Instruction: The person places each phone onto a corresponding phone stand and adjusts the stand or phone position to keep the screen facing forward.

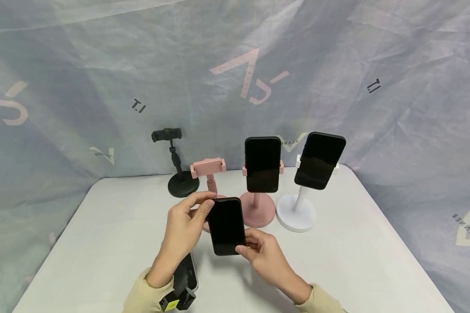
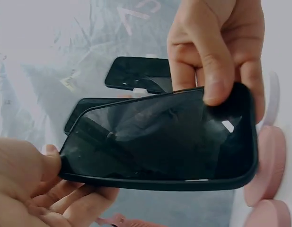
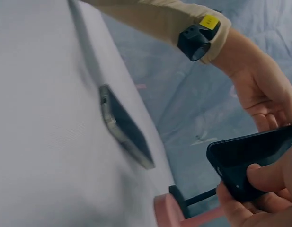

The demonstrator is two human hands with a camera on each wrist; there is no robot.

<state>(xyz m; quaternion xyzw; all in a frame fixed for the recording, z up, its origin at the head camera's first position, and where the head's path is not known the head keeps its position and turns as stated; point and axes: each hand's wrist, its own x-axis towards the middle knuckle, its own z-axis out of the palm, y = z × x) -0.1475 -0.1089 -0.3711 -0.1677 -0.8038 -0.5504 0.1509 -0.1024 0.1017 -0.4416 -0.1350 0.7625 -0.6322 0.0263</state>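
Observation:
Both hands hold a black smartphone (image 1: 226, 226), screen up, above the table. The left hand (image 1: 186, 226) pinches its upper left corner, thumb on the near face. At the lower right corner, the right hand (image 1: 267, 257) grips it between thumb and fingers. In the left wrist view the glossy screen (image 2: 160, 142) spans the space between both hands. Just behind the phone stands a pink phone stand (image 1: 208, 167) with a bare clamp; the phone and left hand partly hide its base. Another phone (image 3: 127, 127) lies on the table, partly under the left forearm in the head view.
A second pink stand (image 1: 257, 211) bears an upright phone (image 1: 263, 165). To its right, a white stand (image 1: 295, 213) carries a tilted phone (image 1: 320, 161). At the back left is a black stand (image 1: 183, 184) with a bare clamp. A patterned grey cloth (image 1: 235, 65) hangs behind the white table (image 1: 113, 230).

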